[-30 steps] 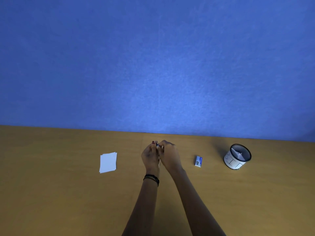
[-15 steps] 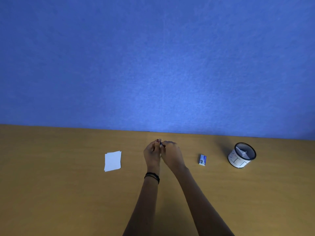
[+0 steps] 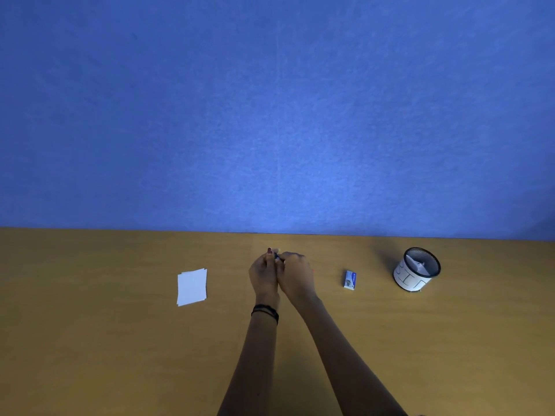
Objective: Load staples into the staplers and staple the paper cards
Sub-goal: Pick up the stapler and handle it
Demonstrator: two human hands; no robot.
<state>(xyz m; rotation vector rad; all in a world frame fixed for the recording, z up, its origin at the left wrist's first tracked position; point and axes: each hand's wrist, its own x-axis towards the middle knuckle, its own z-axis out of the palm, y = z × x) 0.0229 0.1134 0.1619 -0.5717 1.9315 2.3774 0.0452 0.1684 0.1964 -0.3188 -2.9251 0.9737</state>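
Head view: left hand and right hand, unchanged from half a second ago, pressed together, fingers curled round small dark stapler, mostly hidden. Paper cards left of hands; staple box, mesh cup right.

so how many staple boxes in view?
1: the blue staple box on the table, between the right hand and the mesh cup. That hand and the left hand pinch a small dark object; the cup may hide more.
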